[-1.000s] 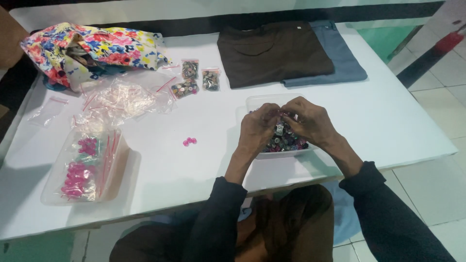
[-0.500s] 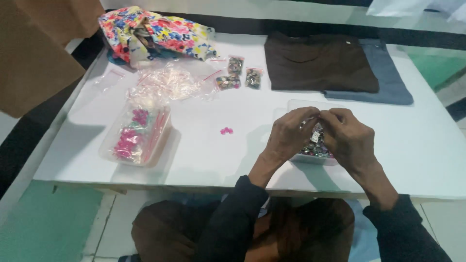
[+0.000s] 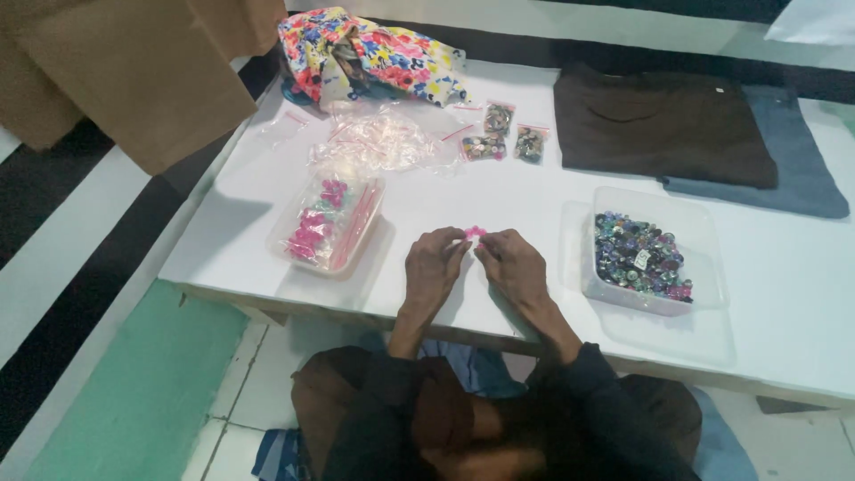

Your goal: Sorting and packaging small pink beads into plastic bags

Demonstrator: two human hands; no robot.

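Pink beads (image 3: 473, 232) between both hands' fingers (image 3: 459, 245)

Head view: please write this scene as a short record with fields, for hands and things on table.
left hand: pinching small pink pieces
right hand: pinching the same pieces
clear tub: mixed dark beads, right of hands
clear tray: pink items, left of hands
small bags: three, far side
folded cloths: brown over blue
surface: white table
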